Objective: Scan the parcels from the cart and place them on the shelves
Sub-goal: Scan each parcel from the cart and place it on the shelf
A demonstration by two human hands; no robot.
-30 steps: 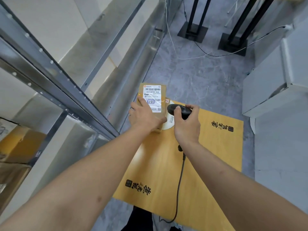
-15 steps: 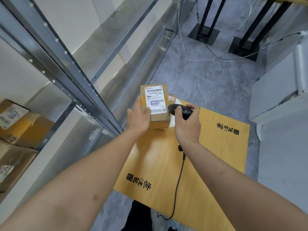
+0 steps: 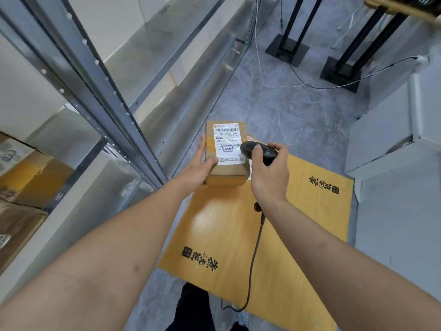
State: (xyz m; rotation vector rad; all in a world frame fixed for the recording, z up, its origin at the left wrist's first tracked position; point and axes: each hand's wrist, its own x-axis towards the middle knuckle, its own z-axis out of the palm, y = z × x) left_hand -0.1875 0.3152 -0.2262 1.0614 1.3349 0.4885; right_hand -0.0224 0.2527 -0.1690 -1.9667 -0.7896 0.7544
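A small brown cardboard parcel (image 3: 225, 173) with a white shipping label (image 3: 229, 143) on top is held above the far left corner of a large yellow flat box (image 3: 274, 235). My left hand (image 3: 199, 168) grips the parcel's left side, thumb on the top near the label. My right hand (image 3: 268, 173) holds a black corded barcode scanner (image 3: 249, 150), its head over the label's right edge. The scanner cable (image 3: 253, 259) hangs down from under my wrist.
A grey metal shelf rack (image 3: 100, 87) runs along the left; brown boxes (image 3: 31, 177) sit on its lower left shelf. Black stand bases (image 3: 288, 50) and cables lie on the grey floor beyond. White cabinets (image 3: 391, 144) stand at the right.
The parcel has been lifted and turned so its label faces up more squarely. My left hand shifted from covering the near end to gripping the left side. The scanner stays beside the label.
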